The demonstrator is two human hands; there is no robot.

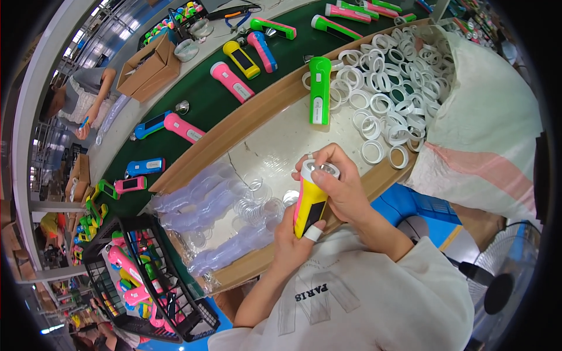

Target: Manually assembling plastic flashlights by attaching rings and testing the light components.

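Note:
My left hand (293,238), with a white wrap on its thumb, is closed round the body of a yellow and pink flashlight (311,199). The flashlight stands tilted in front of my chest, its head upward. On that head is a white ring (308,171), and my right hand (344,180) grips there with thumb and fingers. Past my hands, a green flashlight (319,93) lies beside a heap of white rings (404,88). To the left are stacks of clear round discs in plastic sleeves (205,205) and some loose clear discs (257,207).
A cardboard strip (234,120) edges the work surface. Beyond it, a green belt (193,88) carries several coloured flashlights. A black basket (152,281) of flashlights stands lower left. A white sack (492,111) is at right, above a fan (503,275). Another person (88,96) sits across the belt.

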